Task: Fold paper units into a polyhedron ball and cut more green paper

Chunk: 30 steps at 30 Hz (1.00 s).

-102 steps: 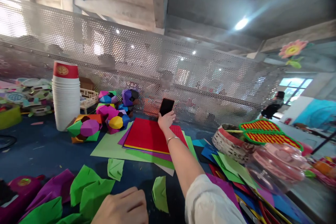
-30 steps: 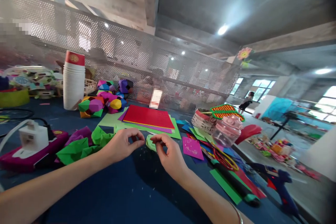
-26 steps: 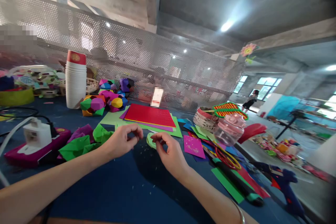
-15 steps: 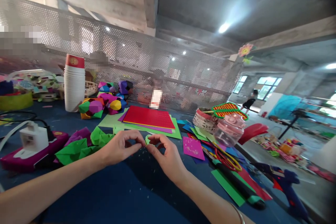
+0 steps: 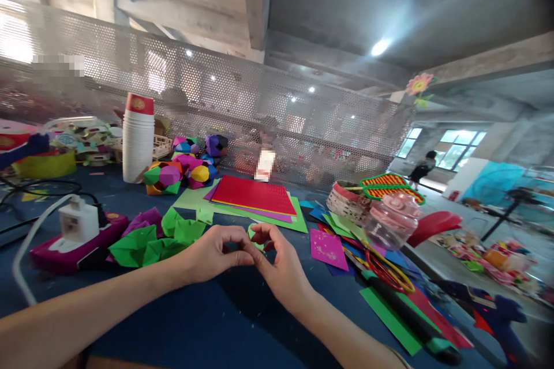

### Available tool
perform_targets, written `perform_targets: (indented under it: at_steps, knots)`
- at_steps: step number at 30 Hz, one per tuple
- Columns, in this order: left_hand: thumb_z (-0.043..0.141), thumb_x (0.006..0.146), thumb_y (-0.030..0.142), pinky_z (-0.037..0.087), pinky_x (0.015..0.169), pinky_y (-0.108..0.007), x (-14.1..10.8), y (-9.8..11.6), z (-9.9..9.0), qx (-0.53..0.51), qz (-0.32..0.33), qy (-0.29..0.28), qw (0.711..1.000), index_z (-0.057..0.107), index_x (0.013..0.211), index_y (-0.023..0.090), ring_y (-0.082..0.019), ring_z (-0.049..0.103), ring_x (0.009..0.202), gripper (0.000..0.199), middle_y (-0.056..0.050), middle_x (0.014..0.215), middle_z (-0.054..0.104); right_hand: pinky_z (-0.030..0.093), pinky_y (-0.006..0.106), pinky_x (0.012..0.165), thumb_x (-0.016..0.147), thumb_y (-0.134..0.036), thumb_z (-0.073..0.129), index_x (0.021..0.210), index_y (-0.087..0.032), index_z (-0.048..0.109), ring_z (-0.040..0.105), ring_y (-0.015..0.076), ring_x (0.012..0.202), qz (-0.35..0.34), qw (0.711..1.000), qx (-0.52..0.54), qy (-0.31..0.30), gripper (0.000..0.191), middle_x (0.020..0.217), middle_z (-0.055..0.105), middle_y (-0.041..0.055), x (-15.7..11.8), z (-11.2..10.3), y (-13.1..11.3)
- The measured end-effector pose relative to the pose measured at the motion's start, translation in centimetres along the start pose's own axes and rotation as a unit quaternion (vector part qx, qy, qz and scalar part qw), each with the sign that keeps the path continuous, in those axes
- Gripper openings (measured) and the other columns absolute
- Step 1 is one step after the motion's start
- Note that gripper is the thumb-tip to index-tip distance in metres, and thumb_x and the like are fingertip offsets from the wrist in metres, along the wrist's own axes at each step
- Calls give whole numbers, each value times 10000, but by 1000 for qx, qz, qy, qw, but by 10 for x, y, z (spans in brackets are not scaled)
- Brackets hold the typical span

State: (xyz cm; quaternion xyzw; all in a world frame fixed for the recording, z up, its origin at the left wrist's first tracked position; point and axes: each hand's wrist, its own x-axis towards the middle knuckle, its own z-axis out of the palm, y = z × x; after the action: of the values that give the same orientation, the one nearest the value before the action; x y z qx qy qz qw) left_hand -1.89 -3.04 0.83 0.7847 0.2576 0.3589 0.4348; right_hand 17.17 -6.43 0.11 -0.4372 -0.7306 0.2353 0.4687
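Observation:
A small piece of light green paper (image 5: pixel 251 232) shows between my fingertips above the blue table, mostly covered by them. My left hand (image 5: pixel 216 253) is closed in a pinch, its thumb and forefinger tips meeting at the paper. From the other side my right hand (image 5: pixel 281 259) grips the same piece with bent fingers, touching my left fingertips. Folded green paper shapes (image 5: pixel 142 244) lie to the left, beside a purple one (image 5: pixel 145 220). Beyond my hands, a stack of red sheets (image 5: pixel 255 195) rests on purple and light green paper.
Paper cups (image 5: pixel 138 141) stand stacked at the back left, near colourful paper balls (image 5: pixel 163 176). A power strip (image 5: pixel 78 245) with a white plug is at left. On the right are scissors (image 5: pixel 385 262), a black-and-green cutter (image 5: pixel 407 311), a clear bottle (image 5: pixel 392 225) and a glue gun (image 5: pixel 489 311).
My hands have drawn closer, fingertips now touching, and the green paper has turned slightly between them. The whole view has shifted, so table items appear a little farther right.

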Motion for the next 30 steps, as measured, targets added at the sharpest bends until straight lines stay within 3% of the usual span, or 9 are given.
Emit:
perform_targets:
  at_steps: [7,14,22,26,30]
  knots:
    - [664,806,366,399,549,-221,-4,11,3,67,-39,13,997,622,678,177,-124,480,590,232,32,606,543,497,370,866,912,-483,684,1192,-224,598,640,225,989,-12,1000,-13,-12,391,1076,685,74,-3,0,4]
    - [662,793,415,416,552,-236,-2,12,1,64,-69,-14,995,593,682,185,-137,496,603,264,36,622,535,503,378,869,876,-523,709,1162,-218,611,629,225,954,-3,1000,-5,4,429,1040,682,73,-1,1,6]
    - [714,785,464,497,563,-242,-1,12,-5,-10,-66,-47,997,602,689,170,-138,522,628,329,26,651,539,494,337,797,888,-580,667,1173,-211,605,637,212,939,53,996,69,-33,471,1037,677,62,1,0,6]
    - [712,813,461,501,538,-230,3,4,-8,-17,-35,18,999,628,688,159,-125,539,606,337,6,688,580,495,311,736,908,-578,640,1137,-218,610,635,194,865,53,996,74,-10,428,949,676,38,3,-2,8]
    - [679,830,397,493,539,-225,4,3,-10,0,-17,75,997,727,859,160,-112,558,610,244,-31,866,665,504,311,744,906,-551,661,1143,-215,609,636,189,860,43,997,59,-6,414,961,676,38,3,-3,9]
